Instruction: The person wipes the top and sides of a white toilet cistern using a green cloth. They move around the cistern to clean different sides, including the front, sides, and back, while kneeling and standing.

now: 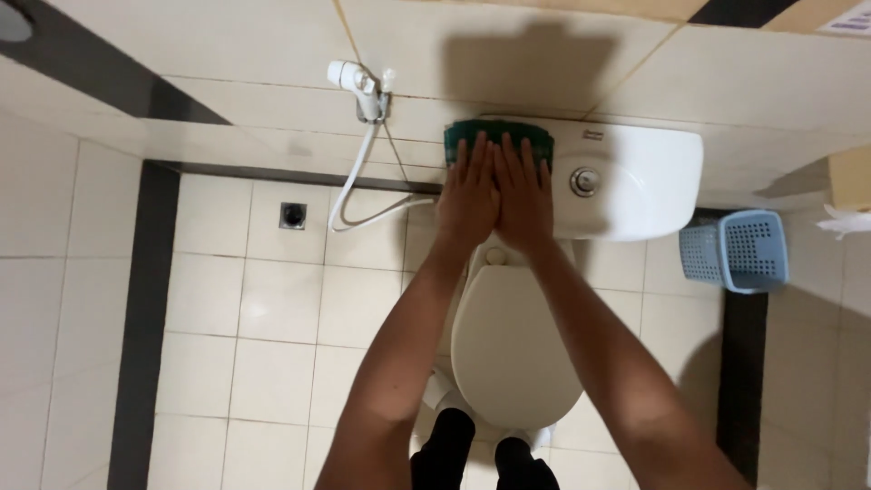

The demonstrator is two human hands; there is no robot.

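We press our left hand (467,195) and right hand (524,195) side by side, touching, flat on a green cloth (499,136). Fingers lie extended and together, not clamped. The cloth sits on the left end of the white cistern lid (635,181), against the wall. Flush button (584,181) just right of the hands; closed toilet lid (513,345) below.

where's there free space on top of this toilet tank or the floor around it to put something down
On the tank lid, the right end past the flush button is bare. The left end is crowded: both hands, left hand and right hand, press a green cloth. Floor tiles left of the toilet are open between the drain and spray hose. The blue basket fills the right corner.
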